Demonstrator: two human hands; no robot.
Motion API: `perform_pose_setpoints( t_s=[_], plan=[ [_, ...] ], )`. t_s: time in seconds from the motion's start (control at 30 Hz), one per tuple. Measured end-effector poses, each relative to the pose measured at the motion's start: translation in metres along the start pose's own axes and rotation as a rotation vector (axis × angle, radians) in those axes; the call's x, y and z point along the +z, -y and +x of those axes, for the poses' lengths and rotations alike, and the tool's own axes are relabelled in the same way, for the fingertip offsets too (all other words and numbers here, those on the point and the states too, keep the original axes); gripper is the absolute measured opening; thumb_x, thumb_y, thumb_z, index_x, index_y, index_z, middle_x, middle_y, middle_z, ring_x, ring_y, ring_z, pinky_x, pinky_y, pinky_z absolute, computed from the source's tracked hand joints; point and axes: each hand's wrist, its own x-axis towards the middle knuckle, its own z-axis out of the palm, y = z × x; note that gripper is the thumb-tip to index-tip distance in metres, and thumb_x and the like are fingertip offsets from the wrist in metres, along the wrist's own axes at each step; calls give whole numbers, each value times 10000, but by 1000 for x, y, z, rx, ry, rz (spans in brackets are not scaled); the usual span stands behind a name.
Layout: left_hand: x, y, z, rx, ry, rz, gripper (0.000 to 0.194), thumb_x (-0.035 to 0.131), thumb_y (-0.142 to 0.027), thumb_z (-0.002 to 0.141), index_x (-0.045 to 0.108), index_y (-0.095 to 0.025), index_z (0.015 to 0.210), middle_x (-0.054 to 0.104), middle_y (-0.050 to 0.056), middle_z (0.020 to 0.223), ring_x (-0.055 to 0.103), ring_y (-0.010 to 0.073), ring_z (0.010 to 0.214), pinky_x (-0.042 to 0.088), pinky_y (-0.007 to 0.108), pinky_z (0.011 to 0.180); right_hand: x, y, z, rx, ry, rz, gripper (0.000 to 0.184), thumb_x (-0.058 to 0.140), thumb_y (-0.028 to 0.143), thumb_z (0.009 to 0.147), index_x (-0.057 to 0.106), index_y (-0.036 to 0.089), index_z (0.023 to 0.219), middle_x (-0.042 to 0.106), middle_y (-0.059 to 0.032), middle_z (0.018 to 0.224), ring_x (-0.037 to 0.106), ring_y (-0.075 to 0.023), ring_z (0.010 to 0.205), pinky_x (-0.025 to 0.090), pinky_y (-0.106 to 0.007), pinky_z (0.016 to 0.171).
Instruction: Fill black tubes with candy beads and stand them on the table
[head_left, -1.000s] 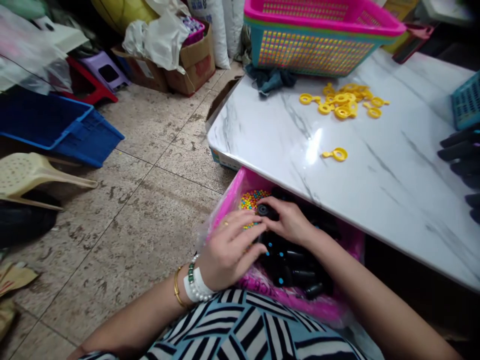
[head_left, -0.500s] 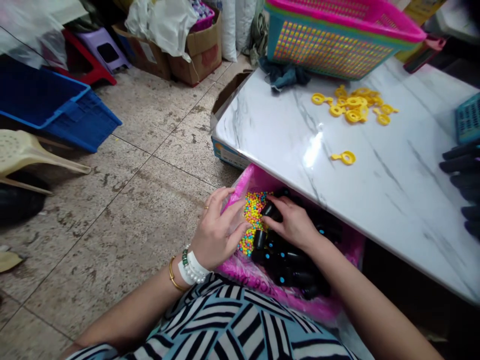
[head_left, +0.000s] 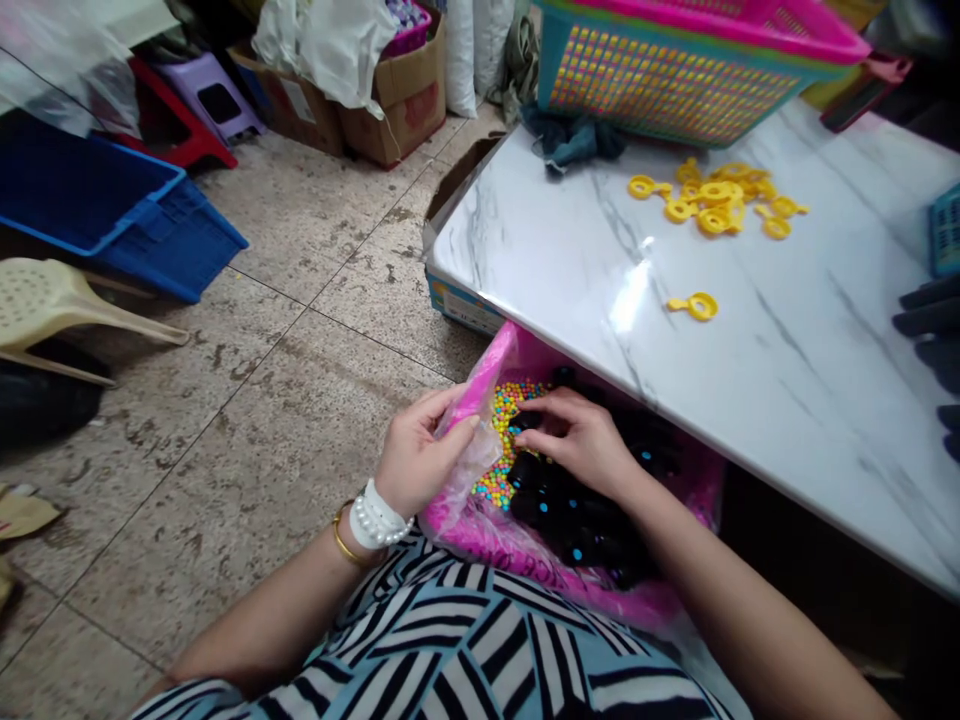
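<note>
A pink basket (head_left: 517,555) lined with clear plastic rests on my lap under the table edge. It holds several black bottles (head_left: 570,500) and a heap of small coloured beads (head_left: 504,440). My left hand (head_left: 416,455) pinches the clear plastic liner (head_left: 469,450) at the basket's left rim. My right hand (head_left: 581,440) lies palm down on the black bottles, fingers curled toward the beads; what is under its fingers is hidden.
A white marble table (head_left: 750,350) carries a pile of yellow ring pieces (head_left: 716,200), one single yellow ring (head_left: 696,305) and a stacked mesh basket (head_left: 675,70). A black gloved hand (head_left: 934,330) shows at the right edge. Blue crate (head_left: 112,220), stools and boxes stand on the floor.
My left hand moved off the bottles to the basket's left rim and took hold of the plastic liner. More beads are now uncovered. My right hand stayed on the bottles.
</note>
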Motion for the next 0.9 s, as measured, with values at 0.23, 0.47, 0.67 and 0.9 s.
perform_pose_setpoints(
  t_s=[0.23, 0.47, 0.67, 0.9],
  plan=[
    [-6, 11, -7, -111, 30, -6, 547, 711, -358, 834, 590, -145, 1323, 678, 116, 1308, 647, 254, 1176, 485, 417, 1059, -30, 7, -32, 321, 121, 654, 418, 790, 424, 767, 724, 211, 1120, 730, -33, 901, 646, -125, 645, 563, -291, 654],
    [6, -4, -5, -226, -40, -85, 484, 771, -361, 761, 682, -155, 1190, 764, 74, 1105, 718, 244, 961, 574, 366, 887, -15, 3, -15, 30, -182, -24, 280, 751, 324, 816, 738, 246, 1085, 684, -62, 1016, 652, -160, 764, 577, -313, 728],
    [10, -14, 0, -232, -36, -106, 447, 764, -322, 758, 708, -164, 1172, 768, 60, 1082, 713, 239, 937, 581, 351, 848, 0, 3, 0, -21, 19, -284, 231, 774, 232, 783, 753, 226, 1014, 648, -73, 1014, 640, -185, 853, 567, -328, 783],
    [-1, 10, -4, -276, -50, -111, 497, 803, -397, 723, 710, -151, 1145, 772, 70, 1035, 711, 224, 873, 577, 328, 800, -34, 11, -31, 387, 156, 766, 411, 767, 435, 805, 726, 212, 1148, 738, -35, 828, 706, -151, 714, 591, -272, 646]
  ],
)
